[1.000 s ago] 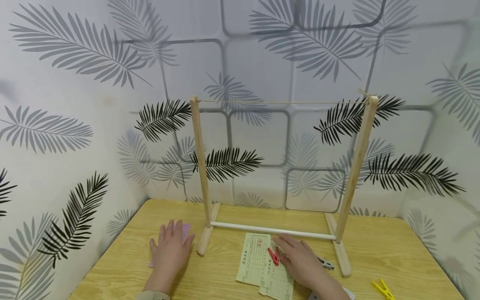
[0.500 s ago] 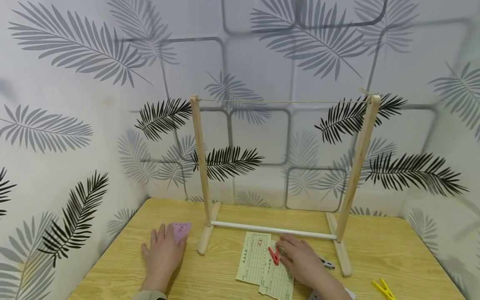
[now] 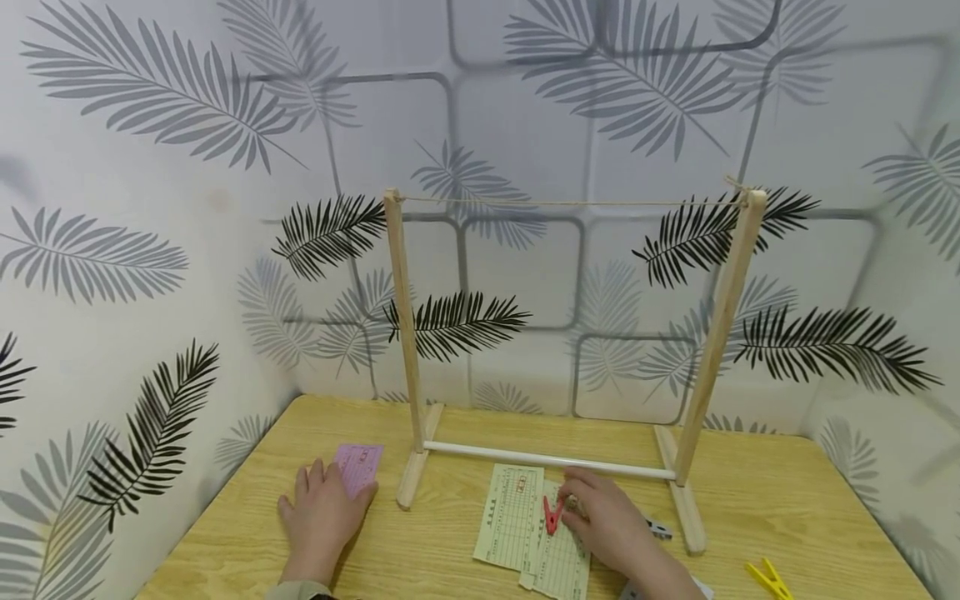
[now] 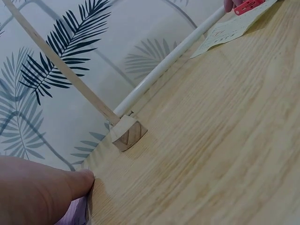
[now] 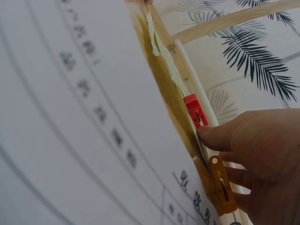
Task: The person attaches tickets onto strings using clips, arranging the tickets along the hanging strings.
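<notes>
My left hand (image 3: 324, 515) rests on a pink slip of paper (image 3: 362, 468) at the table's left, its fingers covering the lower part. My right hand (image 3: 609, 521) is over two overlapping pale yellow slips (image 3: 512, 517), fingers curled, with thumb and forefinger at a red clothespin (image 3: 552, 517) that they seem to pinch. In the right wrist view the thumb tip meets the end of the red clothespin (image 5: 196, 110). An orange clothespin (image 5: 223, 185) lies against the other fingertips there; the head view mostly hides it. Printed paper (image 5: 93, 122) fills much of the right wrist view.
Behind the slips stands a wooden frame (image 3: 720, 333) with a string (image 3: 555, 202) across its top and a white rod (image 3: 547, 459) low down. A grey clothespin (image 3: 659, 529) is beside the right hand, and a yellow one (image 3: 768, 578) lies at the right.
My left hand has drawn back and slightly left, uncovering more of the pink slip. The fingers of my right hand have curled in, and the red clothespin has turned slightly.
</notes>
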The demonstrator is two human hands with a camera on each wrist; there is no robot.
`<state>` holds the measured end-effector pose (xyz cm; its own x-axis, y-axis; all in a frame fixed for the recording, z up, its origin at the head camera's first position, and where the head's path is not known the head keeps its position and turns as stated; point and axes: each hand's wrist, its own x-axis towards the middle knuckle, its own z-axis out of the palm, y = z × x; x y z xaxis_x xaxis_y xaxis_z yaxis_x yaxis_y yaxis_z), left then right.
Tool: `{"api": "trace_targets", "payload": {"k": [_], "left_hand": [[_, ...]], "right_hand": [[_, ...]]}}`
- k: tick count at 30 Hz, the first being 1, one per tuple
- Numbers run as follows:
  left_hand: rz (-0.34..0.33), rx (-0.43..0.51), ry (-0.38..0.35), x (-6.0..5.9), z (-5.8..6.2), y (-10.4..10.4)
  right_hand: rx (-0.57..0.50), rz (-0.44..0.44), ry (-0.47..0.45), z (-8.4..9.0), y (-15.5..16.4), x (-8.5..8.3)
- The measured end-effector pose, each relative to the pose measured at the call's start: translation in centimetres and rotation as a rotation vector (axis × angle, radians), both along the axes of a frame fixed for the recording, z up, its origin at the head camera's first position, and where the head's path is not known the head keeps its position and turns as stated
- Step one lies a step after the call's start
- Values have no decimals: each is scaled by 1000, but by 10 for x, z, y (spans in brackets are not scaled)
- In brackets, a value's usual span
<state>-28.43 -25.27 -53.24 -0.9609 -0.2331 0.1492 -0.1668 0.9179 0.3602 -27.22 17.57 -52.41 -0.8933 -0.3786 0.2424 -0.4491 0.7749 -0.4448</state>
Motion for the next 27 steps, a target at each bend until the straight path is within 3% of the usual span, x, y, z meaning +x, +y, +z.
{"api": "trace_targets", "payload": {"k": [11,22,27], "left_hand": [[-10,16,32,0,1,-1],[29,11,-13,-2,2,-8],[24,10,-9,-2,1,-8]], "right_hand": [[-21,19,-15,2,2,0],[-72,-14,-80,1,0,0],[-72,24,-97,1,2,0]]}}
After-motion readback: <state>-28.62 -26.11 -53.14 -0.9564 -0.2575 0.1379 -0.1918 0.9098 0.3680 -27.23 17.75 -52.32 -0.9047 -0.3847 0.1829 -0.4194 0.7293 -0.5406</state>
